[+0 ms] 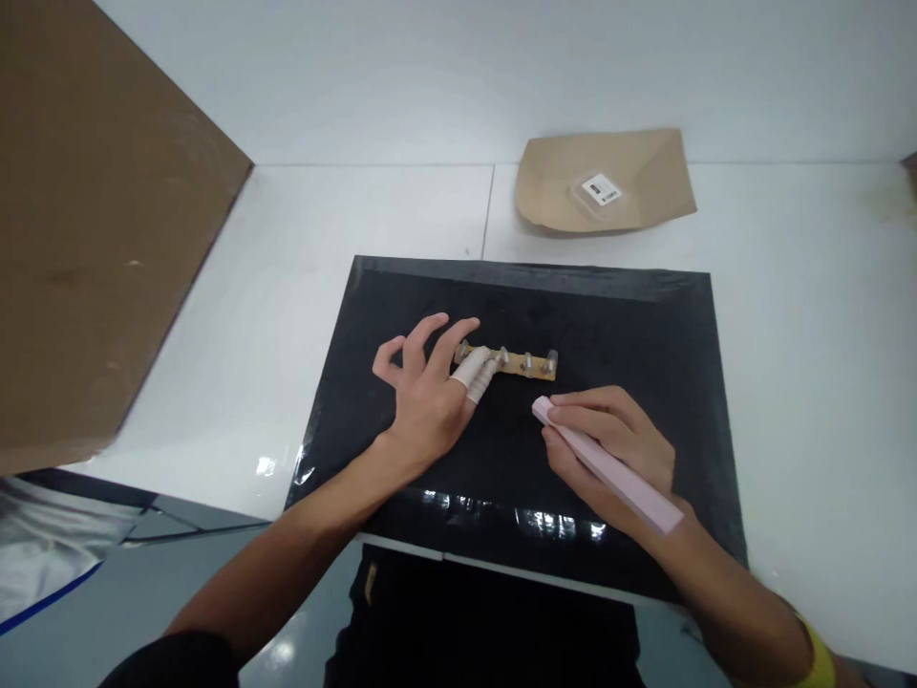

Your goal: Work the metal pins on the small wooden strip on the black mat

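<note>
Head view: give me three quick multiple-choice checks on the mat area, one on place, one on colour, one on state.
1. Where does the small circuit strip lie?
A. on the black mat
B. on the brown paper tray
C. on the cardboard sheet

2. What colour is the bar in the right hand?
A. blue
B. pale pink
C. green

3. What is the left hand doing?
A. lifted clear of the mat
B. gripping the tray
C. pressing a covered fingertip on the strip's left end

Answers: 1 A, the strip rests near the mat's middle. 2 B, the long bar in the fist is pale pink. 3 C, a fingertip wrapped in a whitish cot sits on the strip, other fingers spread.
</note>
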The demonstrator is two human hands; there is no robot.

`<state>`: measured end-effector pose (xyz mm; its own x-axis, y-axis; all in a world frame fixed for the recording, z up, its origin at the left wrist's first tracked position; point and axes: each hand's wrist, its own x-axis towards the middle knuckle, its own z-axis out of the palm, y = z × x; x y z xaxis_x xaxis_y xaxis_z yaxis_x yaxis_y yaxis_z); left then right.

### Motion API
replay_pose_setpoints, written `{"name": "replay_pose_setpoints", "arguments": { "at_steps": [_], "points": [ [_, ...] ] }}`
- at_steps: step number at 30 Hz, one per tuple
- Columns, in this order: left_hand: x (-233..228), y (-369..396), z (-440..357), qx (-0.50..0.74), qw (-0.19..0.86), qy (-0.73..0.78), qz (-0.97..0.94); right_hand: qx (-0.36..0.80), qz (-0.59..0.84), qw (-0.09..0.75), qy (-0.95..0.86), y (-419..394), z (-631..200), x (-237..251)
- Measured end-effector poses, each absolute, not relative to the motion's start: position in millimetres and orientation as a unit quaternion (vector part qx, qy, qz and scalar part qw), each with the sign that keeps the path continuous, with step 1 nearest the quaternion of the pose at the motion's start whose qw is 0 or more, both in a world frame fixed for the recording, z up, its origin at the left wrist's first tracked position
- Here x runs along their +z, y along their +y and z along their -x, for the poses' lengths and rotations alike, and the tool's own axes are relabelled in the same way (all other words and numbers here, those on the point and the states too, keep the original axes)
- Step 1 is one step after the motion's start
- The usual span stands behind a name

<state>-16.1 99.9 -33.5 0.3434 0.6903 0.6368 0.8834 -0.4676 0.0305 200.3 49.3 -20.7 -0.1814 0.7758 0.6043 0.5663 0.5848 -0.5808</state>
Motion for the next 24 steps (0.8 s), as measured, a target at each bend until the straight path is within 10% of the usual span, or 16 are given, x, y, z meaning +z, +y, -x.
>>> {"name": "replay_pose_setpoints", "arguments": {
  "at_steps": [24],
  "points": [
    [-30.5,101.9,17.7,-0.288,0.153,-0.504,0.800,0.129,0.424,0.462,-0.768,50.0,-198.9,-24.0]
  ]
}}
